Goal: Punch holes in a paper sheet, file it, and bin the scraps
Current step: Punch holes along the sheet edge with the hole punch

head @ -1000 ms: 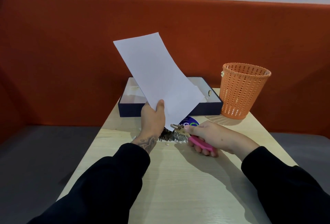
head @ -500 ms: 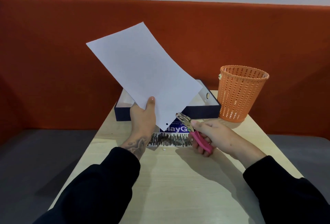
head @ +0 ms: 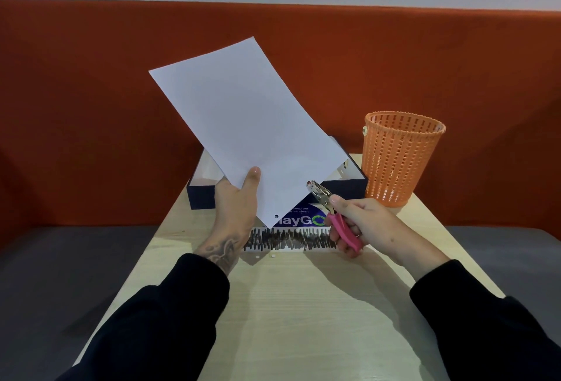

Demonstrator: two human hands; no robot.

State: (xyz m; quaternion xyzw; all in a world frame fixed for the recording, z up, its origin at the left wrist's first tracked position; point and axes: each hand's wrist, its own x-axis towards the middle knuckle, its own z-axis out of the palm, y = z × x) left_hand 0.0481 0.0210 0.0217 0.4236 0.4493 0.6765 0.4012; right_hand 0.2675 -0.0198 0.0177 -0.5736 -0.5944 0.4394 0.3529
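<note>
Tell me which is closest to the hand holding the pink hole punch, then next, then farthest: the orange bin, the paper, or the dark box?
From the right hand, in the head view:
1. Paper: its lower edge hangs just left of the hole punch.
2. Dark box: right behind the hand, on the table.
3. Orange bin: farther back, to the right.

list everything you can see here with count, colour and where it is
paper sheet: 1, white, held up over the table, one hole near its lower corner
hole punch: 1, metal head, pink handles, in the right hand
box: 1, dark blue, white inside, far end of table
bin: 1, orange mesh, far right of table
sticker: 1, blue, on the table before the box
punched dots: a few, white, on the table
table: 1, light wood
left hand: holds the sheet
right hand: grips the punch
sleeves: 2, black
</note>
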